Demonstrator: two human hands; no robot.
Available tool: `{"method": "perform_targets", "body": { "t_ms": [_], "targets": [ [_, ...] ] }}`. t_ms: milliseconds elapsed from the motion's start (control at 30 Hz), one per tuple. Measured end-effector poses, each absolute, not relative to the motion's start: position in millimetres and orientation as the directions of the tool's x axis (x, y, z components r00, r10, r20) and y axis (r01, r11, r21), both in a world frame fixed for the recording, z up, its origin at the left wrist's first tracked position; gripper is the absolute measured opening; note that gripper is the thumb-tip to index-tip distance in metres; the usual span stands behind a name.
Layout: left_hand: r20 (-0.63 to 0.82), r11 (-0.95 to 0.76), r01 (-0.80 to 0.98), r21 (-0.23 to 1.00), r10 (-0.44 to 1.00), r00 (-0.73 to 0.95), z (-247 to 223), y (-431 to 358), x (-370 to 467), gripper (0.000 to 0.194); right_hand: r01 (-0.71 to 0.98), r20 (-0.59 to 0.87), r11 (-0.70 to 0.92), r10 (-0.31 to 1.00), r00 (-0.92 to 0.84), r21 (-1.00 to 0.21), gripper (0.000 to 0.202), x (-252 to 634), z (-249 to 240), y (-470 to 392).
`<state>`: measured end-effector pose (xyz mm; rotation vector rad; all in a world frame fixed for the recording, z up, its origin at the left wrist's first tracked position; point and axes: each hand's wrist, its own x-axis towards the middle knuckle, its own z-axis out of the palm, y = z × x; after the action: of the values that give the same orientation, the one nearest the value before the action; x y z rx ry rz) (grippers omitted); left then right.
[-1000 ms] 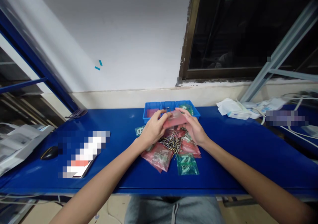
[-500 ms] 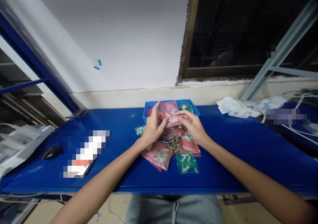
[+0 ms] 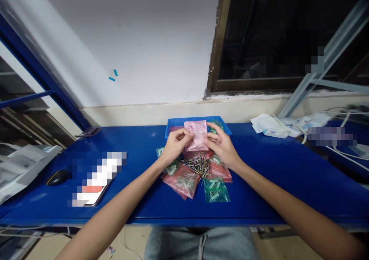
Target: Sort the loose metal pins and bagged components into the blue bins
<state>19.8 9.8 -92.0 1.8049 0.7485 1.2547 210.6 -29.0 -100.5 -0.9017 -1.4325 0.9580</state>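
Between both hands a pink plastic bag [image 3: 196,135] is held up in front of the blue tray [image 3: 176,122]. My left hand [image 3: 177,144] pinches the bag's left edge between thumb and fingers. On the right side, my right hand [image 3: 221,143] grips the bag with thumb and curled fingers. Below them lies a loose pile of thin metal pins [image 3: 198,163]. Around the pile are a pink bag with small parts [image 3: 184,181], another pink bag [image 3: 220,170] partly under my right hand, and a green bag with pale pieces [image 3: 216,189].
On the left of the blue table [image 3: 253,198] are a black mouse [image 3: 57,177] and a blurred phone-like object [image 3: 98,194]. White packets [image 3: 269,125] and cables lie at the back right. The wall [image 3: 144,114] stands behind the tray.
My left fingers, raised and spread before, now pinch the pink bag's left edge. The bag has come slightly lower and more upright, its face turned toward me.
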Motion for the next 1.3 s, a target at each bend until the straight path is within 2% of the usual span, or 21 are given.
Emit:
{"method": "perform_targets", "body": {
  "t_ms": [133,233,267,367,433,500,633,800,967,1100,1200,1300],
  "targets": [
    [0.449,-0.512,0.071,0.856,0.805,0.387,-91.5,5.6,21.0,0.039,-0.029,0.291,0.290,0.951,-0.107,-0.957,0.044,208.9,-97.4,-32.4],
    [0.490,-0.551,0.046,0.833,0.774,0.401,-92.2,3.6,22.1,0.018,-0.017,0.198,0.197,0.974,-0.112,-0.980,0.039,209.6,-97.2,-32.2],
    [0.505,-0.562,0.033,0.827,0.767,0.396,-92.6,3.8,22.1,0.022,-0.029,0.175,0.173,0.979,-0.104,-0.984,0.039,210.0,-97.7,-31.2],
    [0.513,-0.566,0.026,0.824,0.765,0.390,-94.8,7.4,20.9,0.052,-0.129,0.163,0.157,0.986,-0.040,-0.979,0.038,211.1,-100.9,-25.9],
    [0.489,-0.549,0.033,0.835,0.769,0.413,-97.1,10.8,20.2,0.054,-0.198,0.191,0.189,0.982,0.007,-0.962,0.036,211.1,-103.3,-22.2],
    [0.445,-0.514,0.030,0.857,0.769,0.459,-99.0,13.0,20.4,0.045,-0.256,0.210,0.207,0.978,0.018,-0.944,0.035,210.1,-105.0,-20.2],
    [0.378,-0.436,0.008,0.900,0.790,0.482,-97.6,11.9,21.8,0.015,-0.329,0.206,0.192,0.979,-0.008,-0.925,0.038,206.5,-103.6,-22.9],
    [0.377,-0.450,0.037,0.892,0.788,0.487,-91.8,10.0,18.8,0.011,-0.208,0.286,0.287,0.958,0.038,-0.935,0.039,211.4,-96.1,-26.5],
    [0.368,-0.420,0.043,0.906,0.835,0.410,-93.0,13.5,17.4,0.017,-0.072,0.285,0.278,0.953,-0.106,-0.958,0.041,214.2,-98.3,-24.4],
    [0.403,-0.404,-0.050,0.913,0.881,0.247,-94.0,14.3,19.2,0.035,-0.069,0.235,0.231,0.970,-0.061,-0.971,0.058,209.3,-104.8,-24.7],
    [0.400,-0.389,-0.093,0.917,0.894,0.202,-91.6,15.0,17.9,0.039,-0.050,0.285,0.283,0.958,-0.043,-0.958,0.069,207.7,-104.0,-21.4],
    [0.407,-0.395,-0.098,0.913,0.891,0.200,-85.1,21.7,11.8,0.040,0.026,0.376,0.378,0.924,-0.063,-0.925,0.059,205.2,-95.3,-7.1]
  ]
}}
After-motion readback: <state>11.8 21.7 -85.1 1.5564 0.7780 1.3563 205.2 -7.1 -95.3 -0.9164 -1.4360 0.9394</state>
